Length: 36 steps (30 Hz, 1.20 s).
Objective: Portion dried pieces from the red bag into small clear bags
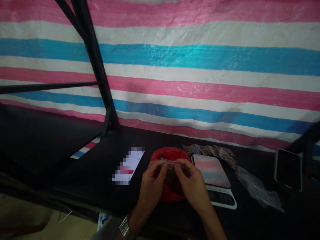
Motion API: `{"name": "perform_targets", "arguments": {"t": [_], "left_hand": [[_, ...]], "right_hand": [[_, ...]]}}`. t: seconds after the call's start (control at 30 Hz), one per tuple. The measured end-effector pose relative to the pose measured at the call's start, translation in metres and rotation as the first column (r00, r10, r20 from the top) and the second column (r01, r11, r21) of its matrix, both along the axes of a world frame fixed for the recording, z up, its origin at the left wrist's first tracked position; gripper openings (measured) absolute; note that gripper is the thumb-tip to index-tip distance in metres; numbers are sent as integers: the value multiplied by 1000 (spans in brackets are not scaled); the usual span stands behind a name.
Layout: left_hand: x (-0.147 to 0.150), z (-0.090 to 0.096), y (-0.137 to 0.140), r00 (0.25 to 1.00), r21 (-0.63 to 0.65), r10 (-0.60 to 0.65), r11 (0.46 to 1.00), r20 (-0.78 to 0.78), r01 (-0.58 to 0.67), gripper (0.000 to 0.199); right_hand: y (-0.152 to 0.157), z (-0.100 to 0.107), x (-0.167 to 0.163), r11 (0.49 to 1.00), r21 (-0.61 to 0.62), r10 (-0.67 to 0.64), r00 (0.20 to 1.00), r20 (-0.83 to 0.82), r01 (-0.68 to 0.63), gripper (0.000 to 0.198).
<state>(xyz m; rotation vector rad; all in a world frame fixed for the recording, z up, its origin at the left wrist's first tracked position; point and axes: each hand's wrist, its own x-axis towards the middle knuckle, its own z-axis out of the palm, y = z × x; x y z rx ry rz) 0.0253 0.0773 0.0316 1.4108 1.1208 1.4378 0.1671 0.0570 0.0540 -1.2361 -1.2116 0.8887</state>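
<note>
Both hands pinch the top edge of a small clear zip bag (170, 173) with brownish dried bits inside. My left hand (153, 178) grips the bag's left corner, and a metal watch sits on that wrist. My right hand (190, 180) holds its right corner, thumb and fingers closed. Behind and under the bag is a red plastic bag (172, 151), partly covered by my hands. Close by on the right stands a digital scale (212, 170) with a shiny top plate and a dark display panel.
Several filled zip bags (210, 150) lie behind the scale. Flat clear bags (258, 186) rest to its right, beside a phone (288, 170). A white printed sheet (129, 166), partly blurred out, lies left on the black table (87, 186). A black metal post (98, 66) rises before the striped sheeting.
</note>
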Motion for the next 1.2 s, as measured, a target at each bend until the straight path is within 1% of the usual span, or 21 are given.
{"name": "perform_targets", "arguments": {"t": [0.17, 0.3, 0.43, 0.63, 0.73, 0.83, 0.93, 1.03, 1.13, 1.2], "left_hand": [[-1, -2, 0, 1000, -8, 7, 1000, 17, -7, 25], [-3, 0, -1, 1000, -11, 1, 1000, 17, -1, 25], [-4, 2, -1, 1000, -1, 21, 1000, 17, -21, 23], [-4, 4, -2, 999, -2, 0, 1000, 38, 0, 24], [-3, 4, -2, 999, -3, -16, 1000, 51, 16, 22], [-2, 4, -2, 998, 4, 9, 1000, 62, -9, 19], [-4, 6, -3, 998, 25, 27, 999, 54, -29, 16], [-5, 8, -5, 998, 41, 13, 999, 55, -16, 15], [-5, 10, -5, 997, 44, -18, 999, 69, 15, 14], [-5, 9, -5, 996, 23, -45, 999, 80, 43, 17]], "right_hand": [[3, -2, -1, 1000, -25, 2, 1000, -21, -2, 43], [2, -2, -3, 1000, -4, 5, 1000, 17, -5, 40], [1, -3, -7, 1000, 24, -18, 998, 56, 17, 37], [1, 0, -12, 999, 22, 29, 999, 23, -29, 34], [1, 3, -12, 999, 45, -5, 998, 59, 3, 30], [0, 5, -12, 998, 63, -25, 992, 123, 17, 28], [-1, 5, -11, 998, 62, 6, 992, 124, -14, 28], [-1, 5, -12, 998, 52, 37, 994, 101, -43, 29], [-1, 7, -11, 997, 77, 0, 993, 122, -9, 29], [-1, 8, -9, 995, 98, -31, 992, 124, 19, 28]]}}
